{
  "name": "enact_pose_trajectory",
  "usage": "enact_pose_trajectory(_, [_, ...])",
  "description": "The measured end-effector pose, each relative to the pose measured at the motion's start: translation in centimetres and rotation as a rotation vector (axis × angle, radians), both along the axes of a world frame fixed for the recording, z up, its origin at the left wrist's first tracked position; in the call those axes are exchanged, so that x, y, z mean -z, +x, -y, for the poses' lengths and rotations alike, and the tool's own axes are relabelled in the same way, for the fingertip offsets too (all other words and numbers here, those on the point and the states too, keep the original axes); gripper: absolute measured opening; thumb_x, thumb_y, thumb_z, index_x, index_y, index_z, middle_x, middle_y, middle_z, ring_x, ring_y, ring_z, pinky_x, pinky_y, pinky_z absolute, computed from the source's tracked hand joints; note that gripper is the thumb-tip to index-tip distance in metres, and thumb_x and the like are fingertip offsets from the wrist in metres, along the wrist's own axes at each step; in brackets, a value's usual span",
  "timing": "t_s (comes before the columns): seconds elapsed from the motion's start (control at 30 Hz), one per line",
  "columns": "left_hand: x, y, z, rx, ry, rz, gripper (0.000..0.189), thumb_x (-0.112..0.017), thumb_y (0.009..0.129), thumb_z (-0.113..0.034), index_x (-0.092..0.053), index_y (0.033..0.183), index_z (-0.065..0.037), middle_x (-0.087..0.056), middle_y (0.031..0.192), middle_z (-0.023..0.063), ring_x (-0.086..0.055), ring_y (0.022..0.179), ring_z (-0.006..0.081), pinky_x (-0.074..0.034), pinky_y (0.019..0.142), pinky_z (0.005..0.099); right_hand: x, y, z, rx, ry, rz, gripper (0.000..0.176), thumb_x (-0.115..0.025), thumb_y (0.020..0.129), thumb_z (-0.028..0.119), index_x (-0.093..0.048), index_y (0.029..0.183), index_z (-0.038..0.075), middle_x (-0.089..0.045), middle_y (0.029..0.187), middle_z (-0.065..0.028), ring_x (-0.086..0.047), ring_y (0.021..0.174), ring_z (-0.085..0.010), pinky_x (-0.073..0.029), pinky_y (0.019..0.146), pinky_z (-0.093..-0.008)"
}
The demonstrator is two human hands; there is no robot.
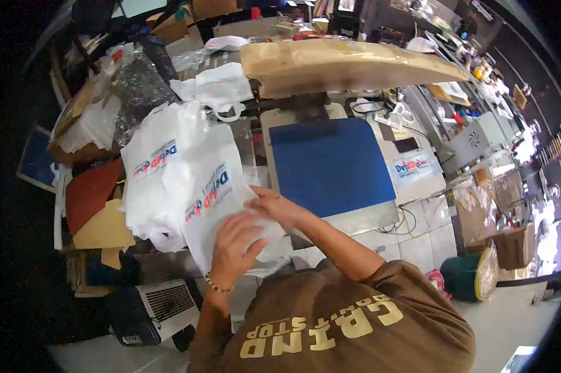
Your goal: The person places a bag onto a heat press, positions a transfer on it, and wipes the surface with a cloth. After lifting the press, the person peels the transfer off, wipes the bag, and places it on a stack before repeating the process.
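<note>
A white printed bag (213, 165) with blue and red lettering lies slanted over the right side of a pile of similar white bags (147, 143). My right hand (273, 206) grips the bag's right edge with closed fingers. Just to the left, my left hand (236, 242), with a beaded bracelet at the wrist, rests over the bag's lower part, fingers stretched out and slightly apart. The lower edge of the bag hangs loosely under and beside this hand. Right of the bag, a flat blue pad (330, 166) covers the plate of a press.
A long brown cardboard piece (349, 65) spans behind the blue pad. To the right are a phone (406, 145), a printed sheet (415, 166) and a grey machine (479, 144). Cardboard and plastic (145, 78) crowd the left. A green bin (465, 278) stands on the floor.
</note>
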State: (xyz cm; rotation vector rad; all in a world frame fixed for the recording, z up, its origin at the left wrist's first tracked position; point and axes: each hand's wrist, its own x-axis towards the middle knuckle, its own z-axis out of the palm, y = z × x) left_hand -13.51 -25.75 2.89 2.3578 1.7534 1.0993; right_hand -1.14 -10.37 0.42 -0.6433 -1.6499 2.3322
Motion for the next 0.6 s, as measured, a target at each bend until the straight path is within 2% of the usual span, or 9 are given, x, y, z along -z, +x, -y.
enact_pose_trajectory(0.07, [3.1,-1.5,0.0,-0.327,0.091,0.186,0.025,-0.072,0.087,-0.012,-0.069,0.11,-0.003,-0.065,0.124,0.0211,-0.06,0.119,0.0359,-0.043,0.106,0.0466,1.8,2.0,0.1,0.026,0.132,0.022,0.051,-0.053,0.102,0.021,-0.046,0.15,0.004,-0.061,0.137,-0.0098,-0.056,0.12,-0.0167,-0.043,0.103,-0.032])
enact_pose_trajectory(0.13, [8.6,-3.3,-1.2,-0.551,0.12,0.309,0.035,-0.072,0.092,-0.023,-0.065,0.12,-0.003,-0.062,0.129,0.0181,-0.059,0.116,0.0328,-0.043,0.105,0.0472,2.1,5.3,0.1,-0.116,0.426,0.054,0.055,-0.048,0.103,0.017,-0.039,0.155,0.005,-0.051,0.151,-0.0162,-0.05,0.135,-0.0262,-0.037,0.114,-0.037])
enact_pose_trajectory(0.2, [13.8,-5.3,-2.4,-0.872,-0.186,0.769,0.058,-0.069,0.097,-0.033,-0.05,0.142,-0.003,-0.064,0.117,0.0113,-0.061,0.108,0.0266,-0.046,0.1,0.0443,0.0,9.1,0.2,-0.154,0.461,0.067,0.054,-0.047,0.104,0.018,-0.038,0.155,0.004,-0.048,0.153,-0.0171,-0.046,0.138,-0.0246,-0.034,0.116,-0.0376])
enact_pose_trajectory(0.23, [14.7,-5.4,-2.9,-0.862,-0.193,0.771,0.058,-0.069,0.097,-0.033,-0.05,0.142,-0.003,-0.064,0.117,0.0113,-0.061,0.108,0.0266,-0.046,0.1,0.0443,-1.4,11.2,0.6,-0.122,0.446,0.053,0.055,-0.049,0.103,0.021,-0.039,0.155,0.005,-0.05,0.152,-0.0161,-0.047,0.137,-0.024,-0.035,0.115,-0.037])
enact_pose_trajectory(0.3, [15.7,-4.7,-3.6,-0.603,-0.458,1.512,0.056,-0.065,0.101,-0.038,-0.046,0.144,-0.007,-0.06,0.116,0.0064,-0.056,0.095,0.0128,-0.049,0.081,0.0316,-1.2,15.9,0.1,-0.09,0.43,0.045,0.055,-0.051,0.103,0.023,-0.041,0.154,0.005,-0.052,0.15,-0.0152,-0.048,0.136,-0.0234,-0.036,0.114,-0.0364])
enact_pose_trajectory(0.4, [13.4,-0.6,-5.9,-0.478,-0.341,1.534,0.058,-0.068,0.1,-0.035,-0.044,0.145,-0.008,-0.06,0.11,0.0024,-0.055,0.086,0.0078,-0.045,0.07,0.0247,-0.8,21.9,-0.8,0.297,0.075,0.4,0.057,-0.064,0.096,0.03,-0.052,0.147,0.006,-0.063,0.136,-0.0078,-0.057,0.122,-0.0174,-0.043,0.106,-0.0319])
enact_pose_trajectory(0.47, [15.3,-0.1,-8.2,-0.395,-0.373,1.587,0.054,-0.07,0.098,-0.032,-0.049,0.141,-0.007,-0.06,0.099,0.0003,-0.054,0.08,0.0074,-0.043,0.067,0.0236,4.0,26.1,-2.6,0.496,-0.085,0.166,0.056,-0.068,0.093,0.022,-0.054,0.145,0.006,-0.066,0.13,-0.0051,-0.061,0.114,-0.0156,-0.047,0.1,-0.0304])
enact_pose_trajectory(0.57, [13.9,2.7,-12.3,-0.383,-0.519,1.177,0.022,-0.073,0.094,-0.02,-0.066,0.103,-0.002,-0.057,0.075,-0.0021,-0.052,0.068,0.0076,-0.042,0.06,0.0258,6.2,29.0,-5.0,0.572,-0.116,0.071,0.052,-0.067,0.093,0.019,-0.056,0.142,0.005,-0.066,0.13,-0.0067,-0.061,0.112,-0.0149,-0.047,0.098,-0.0283])
enact_pose_trajectory(0.6, [14.6,3.0,-14.2,-0.379,-0.524,1.175,0.022,-0.073,0.094,-0.02,-0.066,0.103,-0.002,-0.057,0.075,-0.0021,-0.052,0.068,0.0076,-0.042,0.06,0.0258,7.6,30.0,-6.0,0.615,0.001,0.156,0.049,-0.068,0.093,0.018,-0.058,0.139,0.004,-0.067,0.126,-0.0076,-0.063,0.108,-0.015,-0.048,0.094,-0.0283])
